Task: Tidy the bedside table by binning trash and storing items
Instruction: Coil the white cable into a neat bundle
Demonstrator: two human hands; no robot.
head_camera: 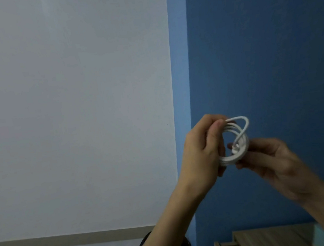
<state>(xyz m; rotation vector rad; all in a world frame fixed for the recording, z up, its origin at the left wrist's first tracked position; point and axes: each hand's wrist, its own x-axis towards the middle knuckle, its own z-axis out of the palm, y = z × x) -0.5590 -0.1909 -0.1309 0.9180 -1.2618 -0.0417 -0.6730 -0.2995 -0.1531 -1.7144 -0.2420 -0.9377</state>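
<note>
The left hand [199, 153] and right hand [274, 162] are bare, as are the forearms [166, 228] running back from each wrist.

white cable [239, 144], blue wall [260, 49], pale grey wall [71, 93]

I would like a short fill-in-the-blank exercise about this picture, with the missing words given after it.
The left hand and the right hand hold a coiled cable of ____ colour.
The wall behind the hands is painted ____.
The table at the lower right is made of ____.
Missing words: white, blue, wood.
</note>
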